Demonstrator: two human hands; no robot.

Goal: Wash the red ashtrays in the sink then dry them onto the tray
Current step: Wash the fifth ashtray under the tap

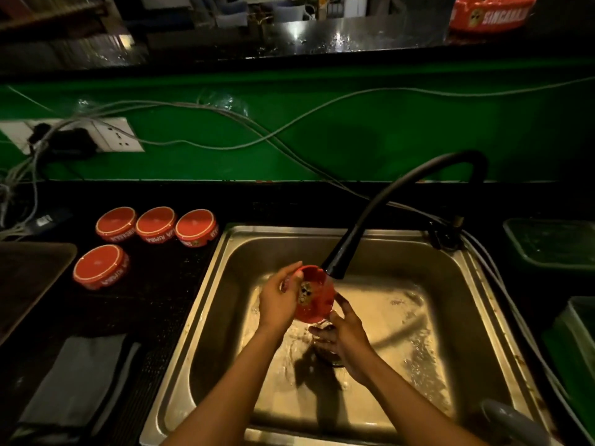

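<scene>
Left hand (279, 300) grips a red ashtray (314, 297), tilted, over the steel sink (206, 300), just under the black faucet head (333, 268). Dark residue in its bowl. Right hand (346, 339) below and beside it, fingers loosely curled, touching its lower edge. Sink floor wet. Four red ashtrays (156, 224) lie upside down on the dark worktop (154, 300) left of the sink: three in a row, one nearer. Folded grey cloth (77, 378) at front left. Another red ashtray (491, 12) on the upper shelf, far right.

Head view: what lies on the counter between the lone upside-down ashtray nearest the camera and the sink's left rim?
Nothing: in the head view the dark counter between that ashtray and the sink rim is bare.
</scene>
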